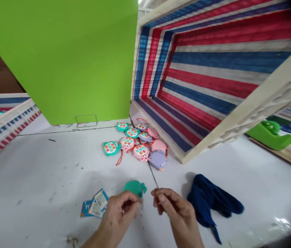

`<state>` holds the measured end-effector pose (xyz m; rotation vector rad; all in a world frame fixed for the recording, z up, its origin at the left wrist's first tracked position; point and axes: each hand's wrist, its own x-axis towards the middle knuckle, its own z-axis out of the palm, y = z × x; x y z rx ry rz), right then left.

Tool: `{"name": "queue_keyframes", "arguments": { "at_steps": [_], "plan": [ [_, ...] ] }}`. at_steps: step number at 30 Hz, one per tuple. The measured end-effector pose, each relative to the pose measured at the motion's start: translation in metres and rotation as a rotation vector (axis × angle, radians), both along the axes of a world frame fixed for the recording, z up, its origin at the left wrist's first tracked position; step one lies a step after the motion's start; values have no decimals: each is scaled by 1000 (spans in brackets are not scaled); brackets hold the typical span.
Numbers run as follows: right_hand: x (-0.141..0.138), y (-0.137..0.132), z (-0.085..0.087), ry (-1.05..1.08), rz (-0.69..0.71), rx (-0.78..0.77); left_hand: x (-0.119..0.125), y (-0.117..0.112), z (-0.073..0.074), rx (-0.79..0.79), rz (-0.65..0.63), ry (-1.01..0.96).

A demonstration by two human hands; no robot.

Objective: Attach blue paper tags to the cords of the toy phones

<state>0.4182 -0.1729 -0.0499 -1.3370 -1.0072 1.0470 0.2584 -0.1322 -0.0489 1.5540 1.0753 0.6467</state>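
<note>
My left hand (122, 212) is closed in a pinch at the front of the white table. A thin, pale, blurred edge shows by its fingertips; I cannot make out what it is. Just beyond those fingers lies a green turtle-shaped toy (133, 187), plain side up. To the right, my right hand (173, 208) is also pinched, and whatever sits between its fingers is too small to name. Blue and white printed tags (98, 203) lie left of my left hand. Farther back is a cluster of animal-shaped toys (128, 143) in green, pink and purple, some with orange cords.
A striped-lined crate (186, 159) lies on its side at the back right. Behind the toys stands a green panel (83, 62) with a wire loop at its base. Dark blue cloth (207, 199) rests right of my right hand. Another striped crate (8, 129) is at left.
</note>
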Motion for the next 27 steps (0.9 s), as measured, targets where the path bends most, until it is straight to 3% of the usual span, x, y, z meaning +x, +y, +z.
{"name": "queue_keyframes", "arguments": {
  "at_steps": [5, 11, 15, 19, 27],
  "plan": [
    [-24, 7, -9, 543, 96, -26, 11, 0, 5, -181, 13, -152],
    [-24, 3, -23, 765, 107, -133, 15, 1, 6, -185, 39, -154],
    [-27, 4, -30, 922, 69, -115, 15, 1, 9, -205, 57, -162],
    [-34, 3, -34, 979, 53, -138, 14, 0, 12, -221, 63, -172],
    [-38, 1, -35, 835, 110, -106, 9, -1, 13, -192, 52, -206]
  ]
}}
